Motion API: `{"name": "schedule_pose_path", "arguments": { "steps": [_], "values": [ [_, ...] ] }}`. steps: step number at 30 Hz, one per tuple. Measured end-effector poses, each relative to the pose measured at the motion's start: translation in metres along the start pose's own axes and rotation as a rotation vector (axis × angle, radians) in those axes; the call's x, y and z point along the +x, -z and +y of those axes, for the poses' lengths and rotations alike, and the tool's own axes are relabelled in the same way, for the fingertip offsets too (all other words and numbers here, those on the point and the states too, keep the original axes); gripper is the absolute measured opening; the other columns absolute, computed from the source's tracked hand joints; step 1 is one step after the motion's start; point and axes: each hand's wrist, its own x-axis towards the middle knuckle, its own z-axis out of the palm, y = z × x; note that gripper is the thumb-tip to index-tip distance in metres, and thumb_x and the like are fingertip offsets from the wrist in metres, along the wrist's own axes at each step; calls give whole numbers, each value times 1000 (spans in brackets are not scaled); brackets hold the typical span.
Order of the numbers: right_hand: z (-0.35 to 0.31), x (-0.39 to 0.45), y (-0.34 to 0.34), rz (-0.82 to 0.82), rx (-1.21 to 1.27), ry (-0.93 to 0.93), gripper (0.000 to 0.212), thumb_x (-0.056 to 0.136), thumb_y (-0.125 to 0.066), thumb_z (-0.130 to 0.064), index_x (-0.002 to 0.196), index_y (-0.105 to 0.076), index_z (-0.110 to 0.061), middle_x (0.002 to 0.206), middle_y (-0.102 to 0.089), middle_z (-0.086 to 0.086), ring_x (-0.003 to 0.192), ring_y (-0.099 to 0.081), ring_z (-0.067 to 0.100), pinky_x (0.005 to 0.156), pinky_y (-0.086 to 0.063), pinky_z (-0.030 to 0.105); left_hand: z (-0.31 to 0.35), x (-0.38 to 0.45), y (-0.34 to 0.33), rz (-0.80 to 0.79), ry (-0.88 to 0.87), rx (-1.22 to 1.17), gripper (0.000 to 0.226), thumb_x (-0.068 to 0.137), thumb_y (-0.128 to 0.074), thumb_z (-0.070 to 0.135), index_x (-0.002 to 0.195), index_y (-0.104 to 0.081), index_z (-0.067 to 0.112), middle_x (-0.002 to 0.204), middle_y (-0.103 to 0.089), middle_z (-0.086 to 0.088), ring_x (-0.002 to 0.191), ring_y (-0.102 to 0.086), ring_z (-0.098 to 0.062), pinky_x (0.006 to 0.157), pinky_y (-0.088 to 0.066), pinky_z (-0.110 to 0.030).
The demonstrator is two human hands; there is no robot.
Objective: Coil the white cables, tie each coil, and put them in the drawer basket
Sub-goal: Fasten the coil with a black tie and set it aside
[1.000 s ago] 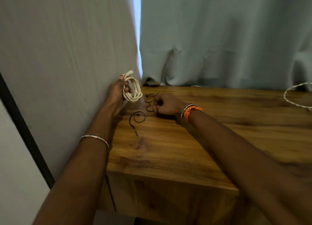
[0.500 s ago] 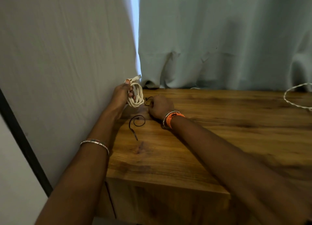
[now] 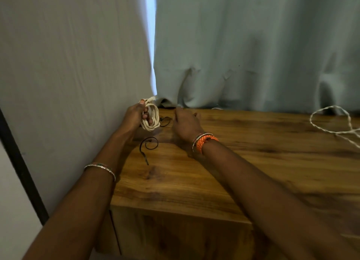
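Note:
My left hand (image 3: 136, 117) grips a coiled white cable (image 3: 153, 119) and holds it upright against the grey wall at the table's far left corner. Right beside the coil is a thin black tie (image 3: 165, 121), whose right end runs into my right hand (image 3: 186, 124). That hand is curled with its back towards me, so its fingertips are hidden. A second black tie (image 3: 148, 145) lies curled on the wooden table (image 3: 194, 181) just in front of the coil. A loose white cable (image 3: 331, 121) lies uncoiled at the far right.
A grey wall panel (image 3: 68, 84) borders the table on the left, and pale curtains (image 3: 253, 55) hang along its back edge. The table's front edge (image 3: 175, 211) drops to a wooden cabinet face with a dark seam. No drawer basket is in view.
My right hand has moved left and back from the table middle to the black tie beside the coil. My left hand has lowered the coil slightly towards the table.

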Motion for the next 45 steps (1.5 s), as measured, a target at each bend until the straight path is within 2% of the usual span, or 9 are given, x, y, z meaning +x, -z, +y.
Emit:
{"name": "schedule_pose_path", "arguments": {
  "steps": [5, 10, 15, 19, 22, 29, 32, 41, 45],
  "values": [
    [22, -8, 26, 76, 490, -149, 18, 87, -45, -13, 73, -48, -22, 85, -66, 5, 90, -63, 28, 90, -47, 50, 7, -8, -9, 17, -21, -112, 40, 104, -25, 24, 70, -44, 11, 35, -37, 7, 30, -41, -7, 40, -38, -16],
    [45, -22, 56, 17, 838, -231, 24, 97, -47, -7, 75, -53, -14, 70, -59, 3, 70, -57, 13, 81, -54, 35, 24, -9, -56, -29, -80, -133, 41, 103, -26, 22, 66, -39, 10, 35, -37, 9, 30, -41, -6, 39, -36, -15],
    [63, -34, 75, -17, 1005, -239, 17, 94, -49, 2, 84, -59, -7, 73, -57, 3, 66, -53, 10, 58, -49, 13, 17, 16, -118, -14, -68, -92, 42, 103, -31, 24, 65, -42, 11, 32, -39, 8, 29, -42, -5, 41, -37, -20],
    [73, -28, 86, 70, 1152, -267, 24, 92, -48, 6, 114, -57, 12, 75, -60, 6, 59, -57, 7, 66, -51, 20, 1, 22, -154, -17, -65, -42, 39, 102, -31, 23, 71, -52, 16, 32, -43, 8, 31, -42, 0, 47, -39, -21],
    [79, -28, 93, 93, 1173, -257, 25, 93, -47, 6, 115, -56, 15, 76, -60, 9, 58, -57, 7, 72, -51, 26, -10, 16, -161, -48, -56, -20, 38, 103, -31, 23, 73, -54, 16, 31, -44, 7, 30, -43, -1, 42, -40, -17],
    [84, -26, 84, 202, 854, -243, 20, 91, -54, 0, 105, -66, 7, 87, -65, 2, 66, -52, 2, 58, -44, 15, -21, 16, -136, -87, 21, -7, 36, 102, -33, 25, 74, -53, 15, 33, -42, 8, 31, -42, -2, 51, -37, -27],
    [86, -26, 79, 248, 812, -236, 18, 87, -64, -7, 99, -68, 5, 97, -70, 12, 73, -58, 5, 71, -49, 22, -24, 14, -139, -108, 15, 66, 41, 101, -35, 29, 67, -50, 14, 34, -44, 8, 33, -45, -4, 53, -38, -27],
    [86, -27, 74, 351, 707, -285, 19, 89, -62, -16, 71, -68, -14, 71, -68, 8, 72, -67, 23, 80, -56, 45, -19, 5, -151, -193, -22, 72, 40, 102, -33, 29, 68, -50, 17, 37, -44, 9, 43, -45, -11, 53, -39, -27],
    [80, -31, 81, 252, 797, -316, 19, 89, -63, -14, 84, -69, 4, 68, -64, 7, 61, -61, 14, 71, -57, 36, -16, 2, -153, -182, -59, 68, 39, 102, -33, 28, 69, -50, 17, 36, -44, 11, 38, -45, -4, 49, -40, -22]
  ]
}}
